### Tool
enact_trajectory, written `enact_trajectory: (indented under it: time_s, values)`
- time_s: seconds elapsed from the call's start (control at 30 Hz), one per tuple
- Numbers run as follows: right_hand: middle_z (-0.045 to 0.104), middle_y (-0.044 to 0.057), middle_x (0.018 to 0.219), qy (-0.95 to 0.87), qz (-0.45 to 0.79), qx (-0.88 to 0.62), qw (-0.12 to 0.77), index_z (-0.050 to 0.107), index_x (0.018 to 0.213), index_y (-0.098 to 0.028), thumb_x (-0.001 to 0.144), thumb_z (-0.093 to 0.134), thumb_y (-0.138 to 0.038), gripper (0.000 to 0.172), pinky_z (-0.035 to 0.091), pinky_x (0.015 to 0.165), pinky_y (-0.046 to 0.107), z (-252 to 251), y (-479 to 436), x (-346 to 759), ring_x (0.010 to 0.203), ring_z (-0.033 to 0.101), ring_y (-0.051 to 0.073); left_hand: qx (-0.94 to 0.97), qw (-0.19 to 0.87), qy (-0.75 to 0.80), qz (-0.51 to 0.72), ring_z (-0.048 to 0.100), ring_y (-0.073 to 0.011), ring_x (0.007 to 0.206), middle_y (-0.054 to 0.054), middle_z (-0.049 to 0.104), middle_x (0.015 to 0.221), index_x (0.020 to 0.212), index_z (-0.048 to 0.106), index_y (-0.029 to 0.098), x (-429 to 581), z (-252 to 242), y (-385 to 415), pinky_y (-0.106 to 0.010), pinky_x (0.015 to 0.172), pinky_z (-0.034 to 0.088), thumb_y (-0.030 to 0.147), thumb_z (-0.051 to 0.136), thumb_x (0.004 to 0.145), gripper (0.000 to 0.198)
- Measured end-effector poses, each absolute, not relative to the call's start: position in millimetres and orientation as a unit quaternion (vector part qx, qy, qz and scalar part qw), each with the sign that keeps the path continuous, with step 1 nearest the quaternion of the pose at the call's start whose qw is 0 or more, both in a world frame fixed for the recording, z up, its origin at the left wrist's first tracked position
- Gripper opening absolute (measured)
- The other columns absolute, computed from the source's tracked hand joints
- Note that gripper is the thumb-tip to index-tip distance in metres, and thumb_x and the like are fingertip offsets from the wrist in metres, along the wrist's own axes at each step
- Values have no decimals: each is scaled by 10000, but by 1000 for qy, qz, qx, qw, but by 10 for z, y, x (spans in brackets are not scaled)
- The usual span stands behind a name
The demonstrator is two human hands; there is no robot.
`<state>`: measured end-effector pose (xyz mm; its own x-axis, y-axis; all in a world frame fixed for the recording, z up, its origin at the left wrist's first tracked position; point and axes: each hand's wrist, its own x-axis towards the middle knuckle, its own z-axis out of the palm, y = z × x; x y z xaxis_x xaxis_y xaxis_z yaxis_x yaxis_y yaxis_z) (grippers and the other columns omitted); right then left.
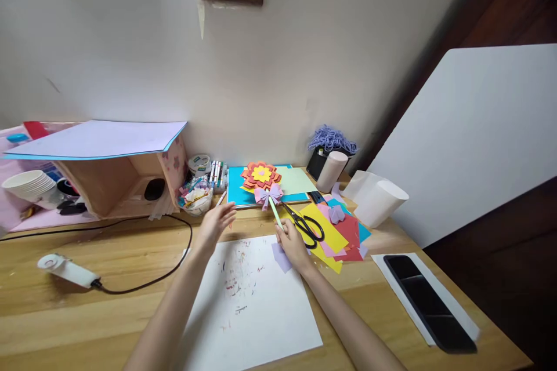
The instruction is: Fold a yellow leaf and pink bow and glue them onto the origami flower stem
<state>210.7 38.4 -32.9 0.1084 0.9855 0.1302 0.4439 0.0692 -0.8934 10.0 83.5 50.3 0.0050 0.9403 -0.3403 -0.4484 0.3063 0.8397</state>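
A paper flower [261, 174] with layered orange, red and yellow petals stands on a pale green stem, a lilac paper bow [268, 195] just below its head. My right hand [290, 242] is closed around the lower end of that stem. To the left, my left hand [216, 221] is raised over the table with its fingers stretched out, holding nothing and apart from the flower. Black-handled scissors [308, 227] lie on coloured paper beside my right hand. Under both forearms is a white sheet [256, 307] with coloured marks.
Paper scraps [348, 237] spread to the right, near a paper roll [385, 203] and a black phone [429, 301]. Behind stand a bundle of purple yarn [333, 139] and markers [215, 171]. At left are an open box [117, 179] and a white corded device [67, 269].
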Motion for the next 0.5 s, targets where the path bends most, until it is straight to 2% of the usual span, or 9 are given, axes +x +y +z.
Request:
enact_trajectory:
  time_s: [0.03, 0.13, 0.2, 0.37, 0.5]
  values:
    - [452, -56, 568, -588, 323, -590, 449, 462, 931, -189, 877, 343, -364, 219, 331, 452, 202, -304, 318, 2104, 487, 446, 107, 282, 668, 473, 501, 632, -159, 778, -108, 676, 844, 754, 659, 114, 199, 462, 832, -250, 752, 482, 193, 605, 727, 99]
    - [405, -70, 553, -569, 366, -528, 513, 450, 996, -193, 879, 380, -368, 222, 312, 462, 201, -258, 163, 2066, 483, 402, 96, 350, 679, 436, 476, 607, -201, 916, -121, 666, 947, 831, 666, 126, 469, 412, 824, -306, 864, 437, 331, 694, 668, 263]
    - [392, -74, 539, -558, 386, -501, 538, 446, 1014, -191, 881, 392, -366, 226, 302, 462, 203, -260, 102, 2020, 473, 387, 92, 389, 668, 401, 491, 602, -202, 912, -109, 663, 941, 840, 664, 128, 602, 425, 816, -317, 871, 427, 369, 718, 633, 323]
    - [398, -69, 543, -547, 396, -477, 563, 438, 1014, -184, 883, 408, -348, 212, 309, 472, 206, -303, 26, 1910, 486, 400, 89, 420, 613, 404, 534, 582, -144, 703, -50, 637, 715, 732, 641, 109, 737, 502, 775, -273, 740, 433, 367, 744, 584, 315]
    - [399, -66, 561, -548, 392, -468, 571, 434, 1008, -189, 887, 413, -329, 186, 323, 484, 210, -318, -12, 1866, 494, 406, 88, 421, 608, 397, 544, 533, -111, 618, -14, 603, 658, 710, 626, 114, 746, 557, 725, -232, 645, 408, 339, 754, 562, 298]
